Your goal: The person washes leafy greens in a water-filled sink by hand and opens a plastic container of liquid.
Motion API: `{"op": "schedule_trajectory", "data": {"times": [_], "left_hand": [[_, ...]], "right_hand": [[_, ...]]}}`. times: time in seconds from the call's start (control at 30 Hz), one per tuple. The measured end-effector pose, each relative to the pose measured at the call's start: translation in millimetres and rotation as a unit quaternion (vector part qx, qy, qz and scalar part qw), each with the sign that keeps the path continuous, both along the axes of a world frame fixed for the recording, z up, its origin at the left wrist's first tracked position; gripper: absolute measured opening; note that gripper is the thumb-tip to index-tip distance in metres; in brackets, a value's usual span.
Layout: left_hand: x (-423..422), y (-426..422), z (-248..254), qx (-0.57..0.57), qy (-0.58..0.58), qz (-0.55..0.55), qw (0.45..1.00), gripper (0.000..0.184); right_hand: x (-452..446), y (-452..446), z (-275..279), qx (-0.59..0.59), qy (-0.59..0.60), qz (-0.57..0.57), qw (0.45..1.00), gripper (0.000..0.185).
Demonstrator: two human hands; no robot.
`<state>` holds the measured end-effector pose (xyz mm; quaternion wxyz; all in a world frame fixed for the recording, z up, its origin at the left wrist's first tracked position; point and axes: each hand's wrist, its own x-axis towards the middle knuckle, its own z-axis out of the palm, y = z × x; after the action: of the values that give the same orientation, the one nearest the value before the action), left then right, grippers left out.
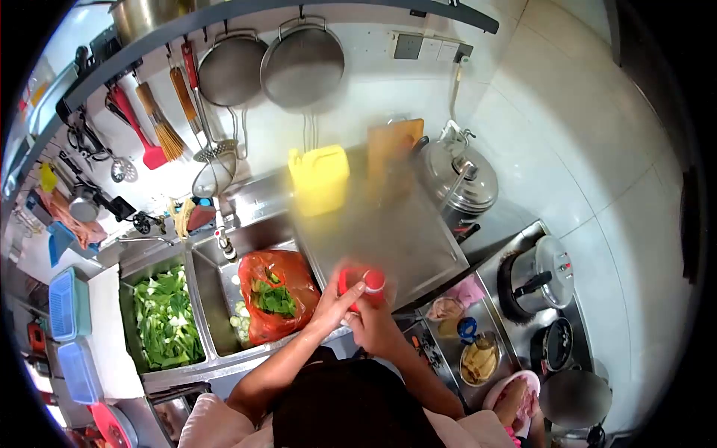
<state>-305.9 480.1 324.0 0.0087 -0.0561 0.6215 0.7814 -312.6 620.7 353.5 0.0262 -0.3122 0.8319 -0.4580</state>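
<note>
In front of my body, at the near edge of the steel counter, my left hand (334,302) and my right hand (373,325) are close together on a red bottle with a round red cap (373,279). My left fingers reach over its near side, and my right hand grips it from below. A hazy patch in the view blurs the bottle, so its label cannot be read. Left of my hands, an orange-red plastic bag (299,287) with green leaves (273,299) in it sits in the steel sink (216,313).
Cut greens (164,313) fill the left basin. A yellow jug (320,179), a wooden board (394,153) and a pressure cooker (467,179) stand behind the counter. At lower right, another person's hand (538,427) is beside a bowl of raw meat (515,396). Strainers (302,66) hang above.
</note>
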Motion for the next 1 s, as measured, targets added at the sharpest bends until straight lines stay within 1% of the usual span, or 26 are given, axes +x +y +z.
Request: {"op": "schedule_trajectory", "data": {"times": [0.03, 0.07, 0.1, 0.13, 0.17, 0.2, 0.27, 0.3, 0.33, 0.4, 0.43, 0.47, 0.53, 0.57, 0.6, 0.67, 0.7, 0.73, 0.8, 0.83, 0.93, 0.97, 1.0], "left_hand": [[-7, 1, -6, 0.018, -0.009, 0.006, 1.0, 0.053], [-11, 4, -12, 0.038, -0.019, 0.013, 0.999, 0.046], [-12, 9, -14, -0.003, -0.017, 0.056, 0.998, 0.043], [-10, 15, -20, -0.043, -0.015, 0.097, 0.994, 0.04], [-9, 19, -31, -0.077, 0.007, 0.113, 0.991, 0.041], [-8, 24, -39, -0.089, 0.024, 0.128, 0.987, 0.04], [-4, 33, -48, -0.112, 0.056, 0.163, 0.979, 0.039], [-3, 37, -45, -0.147, 0.06, 0.175, 0.972, 0.039], [-5, 40, -54, -0.134, 0.068, 0.197, 0.969, 0.037], [-5, 41, -67, -0.216, 0.075, 0.227, 0.947, 0.036], [-6, 40, -80, -0.223, 0.072, 0.236, 0.943, 0.035], [-4, 36, -78, -0.236, 0.065, 0.194, 0.95, 0.037], [-2, 33, -80, -0.272, 0.061, 0.201, 0.939, 0.036], [-2, 31, -81, -0.268, 0.072, 0.196, 0.941, 0.036], [1, 31, -79, -0.276, 0.062, 0.198, 0.939, 0.036], [2, 26, -76, -0.271, 0.081, 0.195, 0.939, 0.036], [2, 25, -72, -0.263, 0.093, 0.2, 0.939, 0.036], [4, 23, -68, -0.25, 0.08, 0.181, 0.948, 0.038], [4, 19, -67, -0.263, 0.081, 0.175, 0.945, 0.039], [2, 19, -72, -0.254, 0.081, 0.176, 0.948, 0.039], [-5, 19, -86, -0.277, 0.075, 0.19, 0.939, 0.037], [-4, 20, -80, -0.277, 0.067, 0.207, 0.936, 0.038], [-4, 19, -79, -0.276, 0.082, 0.219, 0.932, 0.04]], "right_hand": [[-3, 5, -5, 0.019, 0.081, 0.005, 0.996, 0.034], [-6, 14, 1, 0.025, 0.052, -0.013, 0.998, 0.032], [-9, 24, 8, 0.032, 0.022, -0.031, 0.999, 0.031], [-17, 30, 10, 0.045, 0.084, -0.089, 0.991, 0.028], [-25, 30, 31, 0.057, 0.024, -0.142, 0.988, 0.023], [-39, 29, 34, 0.036, 0.061, -0.161, 0.984, 0.027], [-59, 23, 41, 0.07, 0.154, -0.12, 0.978, 0.032], [-65, 21, 37, 0.122, 0.14, -0.1, 0.977, 0.035], [-72, 21, 31, 0.175, 0.128, -0.079, 0.973, 0.038], [-83, 22, 35, 0.203, 0.142, -0.037, 0.968, 0.041], [-84, 20, 36, 0.22, 0.141, -0.02, 0.965, 0.04], [-85, 19, 35, 0.24, 0.139, -0.005, 0.961, 0.04], [-87, 19, 29, 0.237, 0.169, 0.029, 0.956, 0.039], [-88, 19, 26, 0.237, 0.185, 0.047, 0.953, 0.039], [-90, 18, 22, 0.214, 0.187, 0.06, 0.957, 0.037], [-92, 16, 15, 0.165, 0.189, 0.09, 0.964, 0.035], [-93, 17, 15, 0.233, 0.141, 0.105, 0.956, 0.033], [-95, 18, 17, 0.238, 0.144, 0.131, 0.951, 0.032], [-100, 20, 27, 0.249, 0.151, 0.185, 0.939, 0.031], [-101, 20, 42, 0.262, 0.127, 0.225, 0.93, 0.032], [-111, 20, 53, 0.203, 0.192, 0.322, 0.905, 0.033], [-109, 17, 59, 0.215, 0.191, 0.318, 0.904, 0.033], [-105, 13, 69, 0.226, 0.19, 0.312, 0.903, 0.033]]}}
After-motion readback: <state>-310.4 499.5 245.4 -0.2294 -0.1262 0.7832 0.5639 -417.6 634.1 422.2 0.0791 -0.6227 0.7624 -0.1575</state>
